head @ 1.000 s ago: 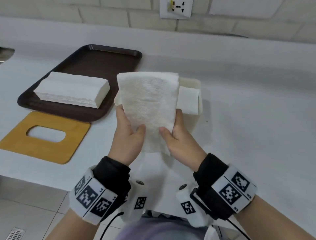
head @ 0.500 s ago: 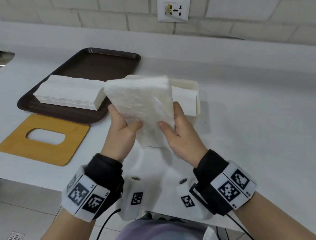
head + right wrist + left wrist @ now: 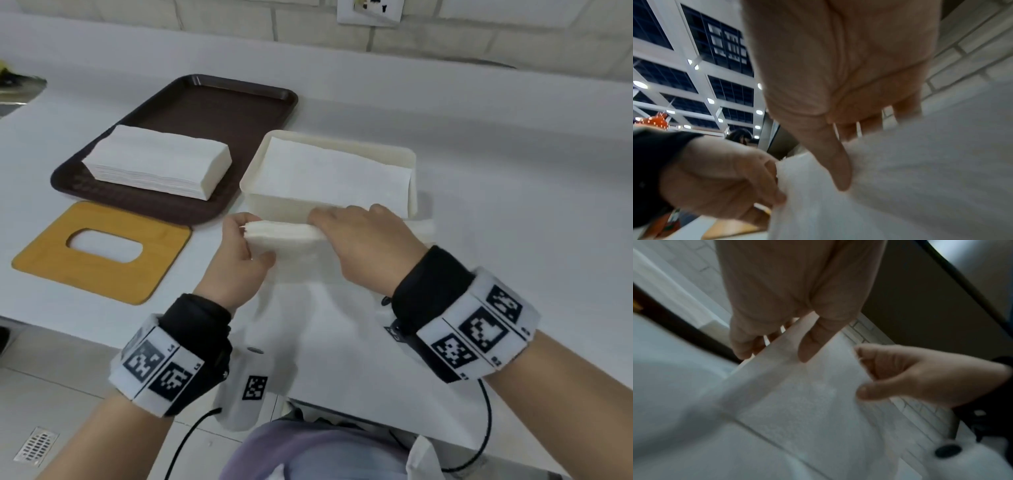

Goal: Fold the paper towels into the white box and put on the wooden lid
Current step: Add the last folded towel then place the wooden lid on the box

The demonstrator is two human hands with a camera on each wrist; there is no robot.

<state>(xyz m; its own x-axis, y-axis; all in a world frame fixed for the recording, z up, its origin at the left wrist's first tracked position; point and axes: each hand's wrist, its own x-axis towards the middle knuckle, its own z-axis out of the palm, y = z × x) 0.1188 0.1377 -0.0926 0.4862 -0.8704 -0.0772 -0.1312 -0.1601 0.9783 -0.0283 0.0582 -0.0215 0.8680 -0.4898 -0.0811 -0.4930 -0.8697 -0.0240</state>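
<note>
Both hands grip a folded paper towel (image 3: 287, 236) just in front of the white box (image 3: 253, 171): left hand (image 3: 239, 253) pinches its end, right hand (image 3: 363, 246) clasps the middle. Wooden lid (image 3: 102, 253) lies flat nearby.

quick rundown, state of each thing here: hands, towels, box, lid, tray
left hand: pinches the left end of the held towel
right hand: grips the held towel from above
held towel: folded, held in front of the box
box: open, towels lying inside
lid: flat on the counter, not on the box
stack: folded towels, resting on the tray
tray: on the counter, carries the stack
</note>
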